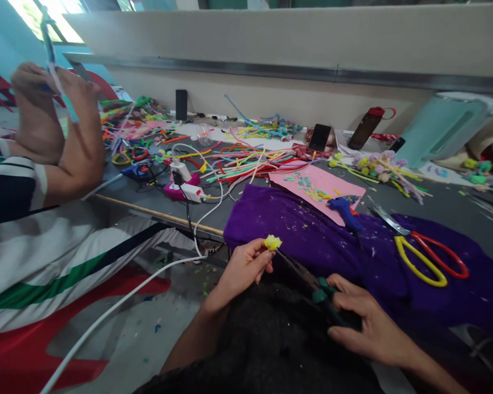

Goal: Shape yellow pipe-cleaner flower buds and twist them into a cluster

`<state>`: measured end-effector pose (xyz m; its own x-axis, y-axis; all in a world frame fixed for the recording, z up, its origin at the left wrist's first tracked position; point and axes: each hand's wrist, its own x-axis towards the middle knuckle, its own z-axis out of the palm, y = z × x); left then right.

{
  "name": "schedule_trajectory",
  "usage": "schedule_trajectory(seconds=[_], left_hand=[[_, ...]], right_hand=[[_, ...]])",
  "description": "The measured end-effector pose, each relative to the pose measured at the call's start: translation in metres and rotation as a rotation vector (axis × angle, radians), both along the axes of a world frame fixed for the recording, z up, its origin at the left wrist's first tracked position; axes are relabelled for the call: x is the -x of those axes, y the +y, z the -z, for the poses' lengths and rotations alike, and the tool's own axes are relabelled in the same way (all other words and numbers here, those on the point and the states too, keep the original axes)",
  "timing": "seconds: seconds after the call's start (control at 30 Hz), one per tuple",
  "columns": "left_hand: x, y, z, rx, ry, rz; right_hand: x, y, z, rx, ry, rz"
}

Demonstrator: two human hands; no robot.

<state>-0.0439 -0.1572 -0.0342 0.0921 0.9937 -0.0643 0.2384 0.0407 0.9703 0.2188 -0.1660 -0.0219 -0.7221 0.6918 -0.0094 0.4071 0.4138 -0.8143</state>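
Note:
My left hand [244,269] pinches a small yellow pipe-cleaner flower [273,242] between thumb and fingers, just in front of the purple cloth [312,230]. My right hand [363,320] grips the green handles of pliers [312,284], whose dark jaws point up-left toward the flower. Both hands hover over my dark lap, at the near edge of the table [456,205].
Red-and-yellow scissors [425,254] and a blue glue gun [345,210] lie on the purple cloth. A pink sheet [312,180], heaps of coloured pipe cleaners [246,161], a phone [319,137], finished flowers [378,164] and a power strip [187,189] cover the table. A co-worker [45,153] sits left, hands raised.

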Motion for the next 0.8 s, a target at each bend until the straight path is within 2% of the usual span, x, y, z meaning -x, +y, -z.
schedule_trajectory(seconds=[0.37,0.8], left_hand=[[-0.0037,-0.0009,-0.0026,-0.061,0.189,-0.007],[-0.0033,0.0002,-0.0066,-0.062,0.234,0.015]], right_hand=[[-0.0021,0.0014,0.0030,-0.023,-0.040,0.006],[-0.0013,0.0035,0.0017,-0.032,-0.024,-0.002]])
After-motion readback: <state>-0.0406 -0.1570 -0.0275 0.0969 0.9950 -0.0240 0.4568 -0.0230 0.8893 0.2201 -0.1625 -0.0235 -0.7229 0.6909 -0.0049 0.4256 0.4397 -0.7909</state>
